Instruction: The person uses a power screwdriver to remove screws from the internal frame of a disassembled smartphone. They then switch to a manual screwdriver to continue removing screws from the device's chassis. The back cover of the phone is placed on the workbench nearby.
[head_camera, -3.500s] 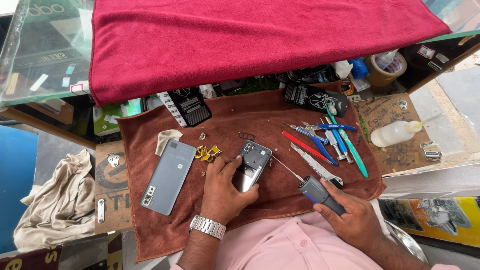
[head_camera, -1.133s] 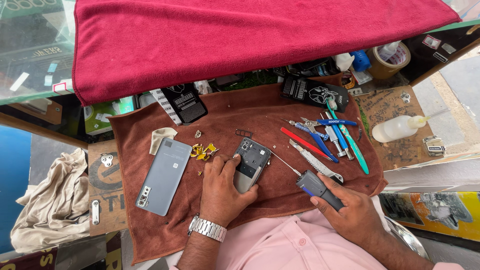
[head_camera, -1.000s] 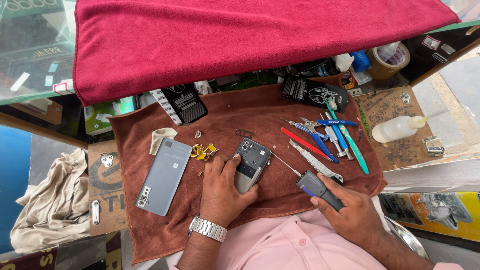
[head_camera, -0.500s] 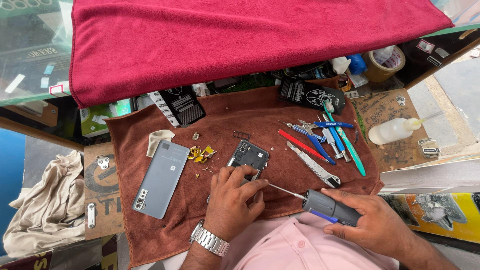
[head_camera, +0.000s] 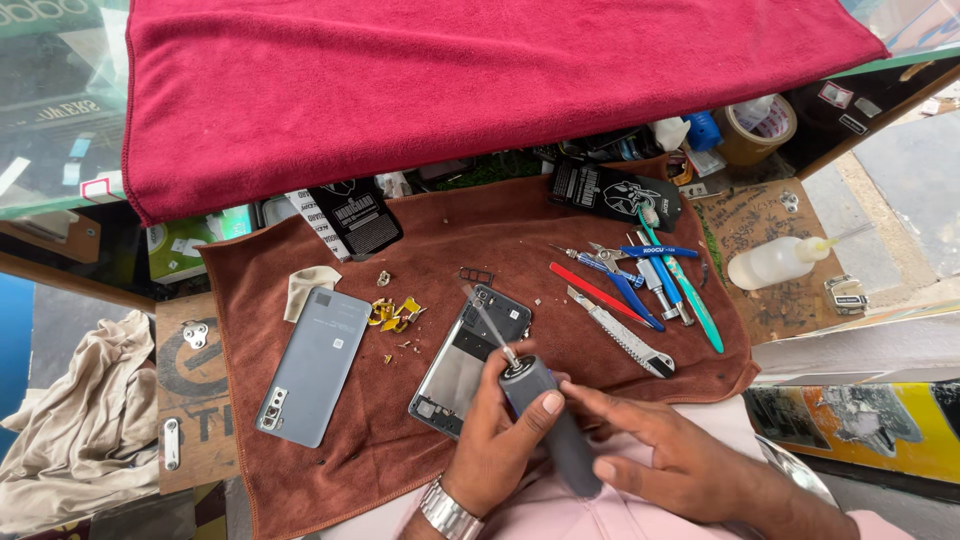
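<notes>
- Head view: the left hand (head_camera: 497, 435) and the right hand (head_camera: 680, 462) together hold a dark grey cylindrical electric screwdriver (head_camera: 552, 424).
- The left fingers are wrapped closed around its upper barrel, thumb across the top; the right fingers lie loosely curled along its lower end.
- Its thin metal bit (head_camera: 487, 325) angles up over an opened smartphone with its back removed (head_camera: 470, 361), which lies flat on a brown towel (head_camera: 480, 240) spread over the worktop, just beyond the hands.
- The screwdriver looks light, stiff and smooth, best gripped round the barrel. The bare phone looks thin and fragile; hold it by its edges.
- A blue-grey phone back cover (head_camera: 314, 365) lies to the left, and yellow scraps (head_camera: 394, 314) lie between cover and phone.
- Hand tools, including a red-handled one (head_camera: 596, 291), lie to the right.
</notes>
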